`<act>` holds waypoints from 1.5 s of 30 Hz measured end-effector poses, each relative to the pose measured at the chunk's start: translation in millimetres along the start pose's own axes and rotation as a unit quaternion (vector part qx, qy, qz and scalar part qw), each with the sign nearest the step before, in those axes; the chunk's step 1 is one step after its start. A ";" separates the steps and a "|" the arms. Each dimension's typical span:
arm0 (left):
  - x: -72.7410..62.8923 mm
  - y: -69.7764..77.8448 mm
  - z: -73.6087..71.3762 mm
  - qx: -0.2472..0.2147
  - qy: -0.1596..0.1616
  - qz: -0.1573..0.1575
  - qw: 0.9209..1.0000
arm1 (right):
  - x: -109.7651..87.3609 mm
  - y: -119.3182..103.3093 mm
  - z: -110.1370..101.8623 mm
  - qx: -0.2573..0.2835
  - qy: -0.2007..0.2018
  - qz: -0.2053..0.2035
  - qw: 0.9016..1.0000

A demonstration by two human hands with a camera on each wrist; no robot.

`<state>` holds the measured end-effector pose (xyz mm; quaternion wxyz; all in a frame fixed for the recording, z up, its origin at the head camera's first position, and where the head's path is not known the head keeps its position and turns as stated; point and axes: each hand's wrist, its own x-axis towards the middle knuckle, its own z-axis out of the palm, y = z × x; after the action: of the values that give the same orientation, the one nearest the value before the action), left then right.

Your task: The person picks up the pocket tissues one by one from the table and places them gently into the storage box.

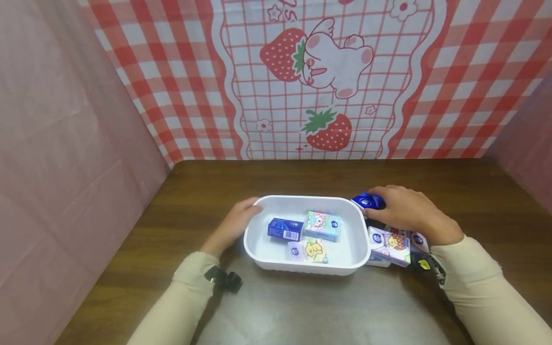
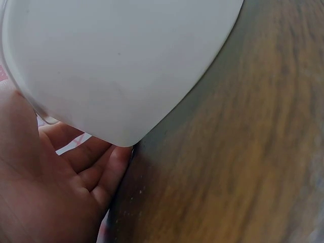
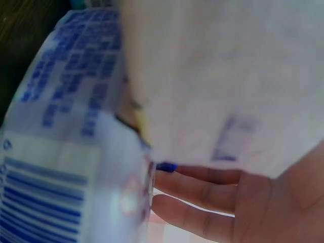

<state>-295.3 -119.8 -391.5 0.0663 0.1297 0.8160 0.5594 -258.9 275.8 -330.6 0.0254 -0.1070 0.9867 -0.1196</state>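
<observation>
A white plastic tub (image 1: 308,269) stands mid-table, holding a dark blue tissue pack (image 1: 285,229), a pastel pack with a cartoon print (image 1: 323,226) and a pale pack with a yellow character (image 1: 308,251). My left hand (image 1: 236,221) grips the tub's left end, thumb over the rim; in the left wrist view its fingers (image 2: 91,159) lie against the outer wall. Beyond the tub's right end, my right hand (image 1: 405,211) holds a blue tissue pack (image 1: 366,201) between thumb and fingers. Packs close to the camera partly cover that hand in the right wrist view.
Several more tissue packs lie piled against the tub's right side, a cartoon-printed one (image 1: 390,245) on top, partly under my right wrist. A checked strawberry cloth (image 1: 194,81) hangs behind the wooden table (image 1: 207,182). Pink cloth (image 1: 77,143) hangs at the left.
</observation>
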 end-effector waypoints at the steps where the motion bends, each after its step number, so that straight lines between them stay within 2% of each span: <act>1: -0.6 -0.3 -0.1 -0.001 0.000 -0.001 1.000 | 0.2 -0.5 0.5 0.000 0.001 0.000 1.000; 8: -1.7 -3.1 -1.1 -0.002 0.003 0.004 1.000 | 1.1 -3.2 1.6 0.002 0.003 0.001 1.000; 15: -1.9 -1.9 -0.9 -0.003 0.001 -0.006 1.000 | 1.4 -1.0 1.2 0.011 0.003 0.014 1.000; 23: -1.8 0.4 -0.1 -0.004 0.000 -0.005 1.000 | 0.1 -1.3 -0.4 -0.003 0.023 0.016 1.000; 38: -0.2 -1.3 0.1 -0.003 -0.003 0.006 1.000 | 0.1 -4.5 -2.8 -0.018 0.032 0.015 0.999; 39: -0.1 -1.0 0.2 -0.004 -0.004 0.004 1.000 | -0.1 -5.0 -3.1 -0.020 0.033 0.014 0.999; 41: -4.8 8.6 0.2 -0.002 -0.007 0.002 1.000 | 0.0 -5.9 -3.7 -0.022 0.036 0.012 0.999; 45: -5.0 11.3 -0.3 -0.003 -0.013 -0.006 1.000 | -0.6 -8.1 -4.5 -0.024 0.042 0.010 0.999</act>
<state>-289.0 -117.6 -381.1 0.0810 0.1316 0.8142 0.5597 -257.0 269.2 -324.3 -0.0177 -0.0924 0.9905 -0.0999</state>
